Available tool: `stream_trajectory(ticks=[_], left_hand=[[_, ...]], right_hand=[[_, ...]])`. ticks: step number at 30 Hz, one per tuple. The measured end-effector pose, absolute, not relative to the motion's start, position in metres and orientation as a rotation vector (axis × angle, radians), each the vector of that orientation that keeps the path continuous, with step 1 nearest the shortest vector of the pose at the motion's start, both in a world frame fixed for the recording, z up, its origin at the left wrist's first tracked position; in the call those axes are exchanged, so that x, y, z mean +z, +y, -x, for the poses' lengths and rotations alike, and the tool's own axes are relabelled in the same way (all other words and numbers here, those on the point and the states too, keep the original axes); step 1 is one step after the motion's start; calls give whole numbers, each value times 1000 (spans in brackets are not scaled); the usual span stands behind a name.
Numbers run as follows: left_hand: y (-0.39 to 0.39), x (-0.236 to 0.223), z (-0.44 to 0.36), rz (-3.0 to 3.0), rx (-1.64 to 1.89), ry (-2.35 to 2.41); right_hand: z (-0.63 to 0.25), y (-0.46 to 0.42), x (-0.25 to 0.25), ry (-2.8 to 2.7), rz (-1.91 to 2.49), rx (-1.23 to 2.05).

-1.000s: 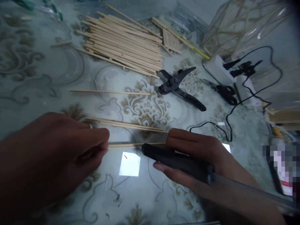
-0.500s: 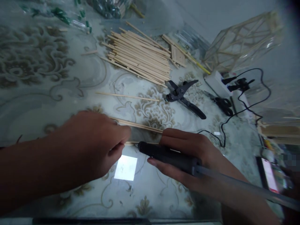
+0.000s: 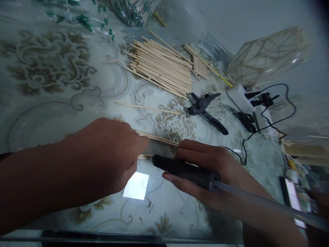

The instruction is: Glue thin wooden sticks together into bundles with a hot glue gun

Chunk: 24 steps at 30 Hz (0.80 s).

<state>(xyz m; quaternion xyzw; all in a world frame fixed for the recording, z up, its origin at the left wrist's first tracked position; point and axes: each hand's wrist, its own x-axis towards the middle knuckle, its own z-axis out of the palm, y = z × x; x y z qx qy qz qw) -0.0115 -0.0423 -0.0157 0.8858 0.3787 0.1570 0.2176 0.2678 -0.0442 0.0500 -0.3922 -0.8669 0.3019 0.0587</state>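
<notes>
Hands apart. Left hand (image 3: 110,154) pinches thin sticks (image 3: 144,156) over patterned table (image 3: 56,118); right hand (image 3: 214,157) wraps black tool (image 3: 177,168), tip seemingly against sticks, view dim. Pruners (image 3: 202,107) lie beyond, beside stick pile (image 3: 161,67).

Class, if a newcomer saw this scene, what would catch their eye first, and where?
Probably the black tool in the right hand, its tip by thin sticks at the left hand. Beyond them lies a pile of sticks, with shears by its near right end. Farther right, a pale lattice frame shows behind the power strip.
</notes>
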Motion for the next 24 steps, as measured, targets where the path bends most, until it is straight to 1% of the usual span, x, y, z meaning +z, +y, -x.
stream_trajectory(ticks=[2, 7, 12, 16, 21, 24], left_hand=[[-43, -15, 9, -2444, 411, 1076], [-34, 0, 1, -2365, 32, 1107], [-26, 12, -7, -2295, -171, 1115], [-27, 11, -6, -2273, -171, 1141], [-31, 1, -4, -2319, 35, 1172], [-33, -5, 0, -2275, 20, 1195]], right_hand=[[-263, -44, 49, -2622, 1189, 918], [-256, -40, 49, -2641, 1170, 966], [-255, -34, 50, -2695, 1160, 1011], [-252, -33, 48, -2706, 1147, 1033], [-250, -32, 46, -2720, 1093, 983], [-252, -31, 47, -2713, 1091, 964]])
